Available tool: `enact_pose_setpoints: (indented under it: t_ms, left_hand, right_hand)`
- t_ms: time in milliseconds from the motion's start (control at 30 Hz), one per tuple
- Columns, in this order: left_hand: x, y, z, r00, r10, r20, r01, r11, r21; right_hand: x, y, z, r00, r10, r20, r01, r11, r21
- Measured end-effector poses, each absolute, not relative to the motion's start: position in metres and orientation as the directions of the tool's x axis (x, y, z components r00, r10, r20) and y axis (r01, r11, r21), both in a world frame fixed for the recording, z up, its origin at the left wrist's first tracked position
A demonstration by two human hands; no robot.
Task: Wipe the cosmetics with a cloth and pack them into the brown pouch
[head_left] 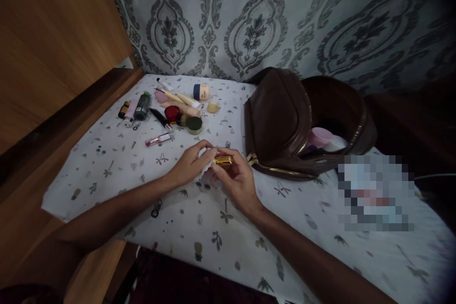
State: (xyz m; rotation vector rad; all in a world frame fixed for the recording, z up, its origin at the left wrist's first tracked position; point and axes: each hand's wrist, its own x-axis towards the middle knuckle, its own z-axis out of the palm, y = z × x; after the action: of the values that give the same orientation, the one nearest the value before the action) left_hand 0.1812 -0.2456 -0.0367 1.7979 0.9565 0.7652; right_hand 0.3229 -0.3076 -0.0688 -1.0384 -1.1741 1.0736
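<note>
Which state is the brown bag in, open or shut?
Open: the zipper on the brown bag is undone, and a pink item shows inside.

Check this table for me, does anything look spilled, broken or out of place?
No spill or damage shows. The brown bag gapes open on the right, unzipped. At far left, brushes lie jumbled among other cosmetics, untidy rather than wrong.

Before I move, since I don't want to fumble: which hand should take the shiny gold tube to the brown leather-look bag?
Right, probably: the right hand holds the tube and is nearer the bag; the left hand holds thin white material.
</note>
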Motion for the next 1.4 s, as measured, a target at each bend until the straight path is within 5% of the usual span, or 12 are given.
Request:
enact_pose_setpoints:
  t_ms: [467,767,1033,1400]
  left_hand:
    - [0.186,-0.237,-0.042,0.371,0.886,-0.279,-0.089,0.333,0.939]
    - [0.187,-0.237,-0.042,0.316,0.918,-0.238,-0.206,0.312,0.928]
    - [0.184,-0.238,-0.042,0.336,0.937,-0.096,-0.11,0.14,0.984]
    - [0.188,-0.243,-0.044,0.384,0.907,-0.175,-0.017,0.196,0.98]
  right_hand:
    - [0.33,-0.3,-0.07,0.155,0.978,0.14,-0.15,0.164,-0.975]
    - [0.332,-0.302,-0.071,0.176,0.97,0.169,0.011,0.17,-0.985]
    - [0.332,-0.303,-0.071,0.091,0.964,0.252,0.175,0.233,-0.956]
    - [0.329,-0.308,-0.068,-0.09,0.959,0.268,0.129,0.278,-0.952]
